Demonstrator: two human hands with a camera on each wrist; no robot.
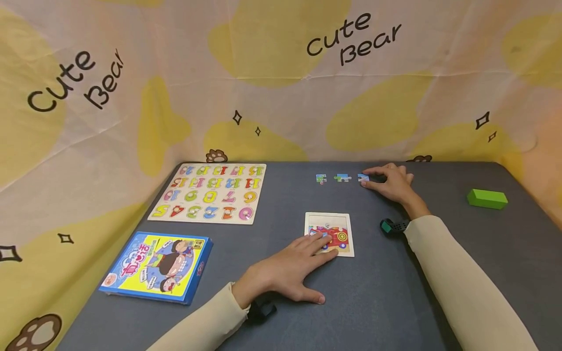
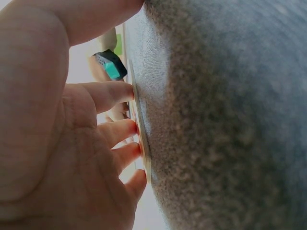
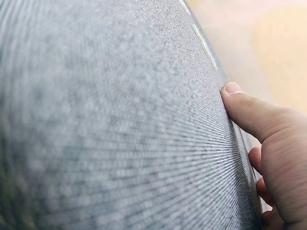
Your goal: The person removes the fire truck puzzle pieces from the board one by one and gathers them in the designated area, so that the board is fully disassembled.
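Note:
My left hand (image 1: 291,268) rests its straight fingers on a small framed jigsaw board (image 1: 344,219). The board's lower part shows a red vehicle picture, partly covered by those fingers; in the left wrist view, the fingertips touch the thin edge of the board (image 2: 148,167). Farther back, my right hand (image 1: 394,184) pinches a small blue-and-white jigsaw piece (image 1: 362,177) between thumb and index finger, low at the table surface. Two more jigsaw pieces lie left of it in a row, a blue-green one (image 1: 342,178) and another (image 1: 321,178).
A wooden number board (image 1: 202,219) lies at the back left of the dark table (image 1: 373,302). In front of it lies a blue and yellow card box (image 1: 157,266). A green block (image 1: 487,199) sits at the right. A printed curtain (image 1: 272,97) hangs behind.

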